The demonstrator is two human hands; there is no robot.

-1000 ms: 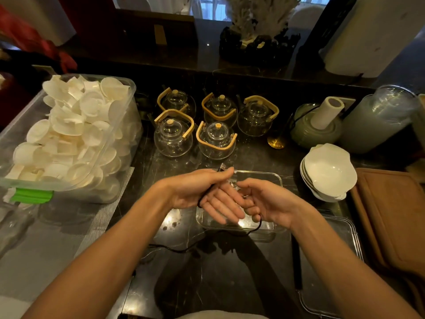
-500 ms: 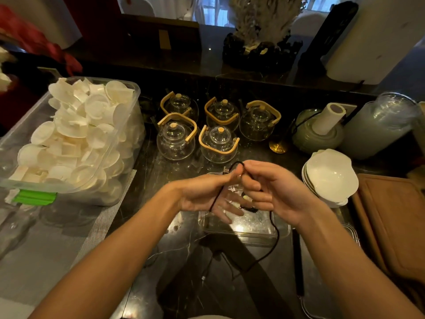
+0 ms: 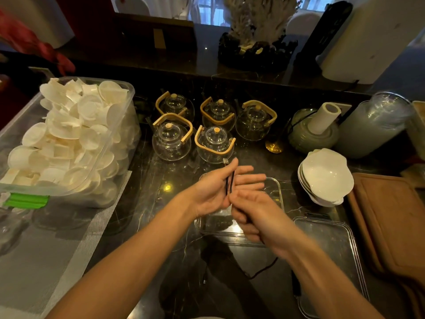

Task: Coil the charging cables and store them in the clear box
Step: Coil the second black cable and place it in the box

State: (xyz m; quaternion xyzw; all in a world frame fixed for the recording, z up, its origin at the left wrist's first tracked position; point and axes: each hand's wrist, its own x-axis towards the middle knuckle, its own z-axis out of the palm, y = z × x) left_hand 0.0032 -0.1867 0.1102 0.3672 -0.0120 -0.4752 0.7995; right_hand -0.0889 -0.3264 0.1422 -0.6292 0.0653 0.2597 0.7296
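Note:
A thin black charging cable runs in two strands across the palm of my left hand, which is held flat with straight fingers over the clear box. The cable's metal plug sticks out past the thumb tip. My right hand sits just below and right of the left palm, fingers curled round the cable. The loose tail of the cable trails down from under my right wrist onto the dark counter. The box's inside is mostly hidden by my hands.
Several glass teapots with wooden handles stand right behind the box. A big plastic tub of white cups fills the left. Stacked white bowls, a flat clear lid and a wooden board lie to the right.
My left hand has opened flat with the cable laid across its palm. My right hand has dropped from above the left fingers down below the palm, pulling the cable round.

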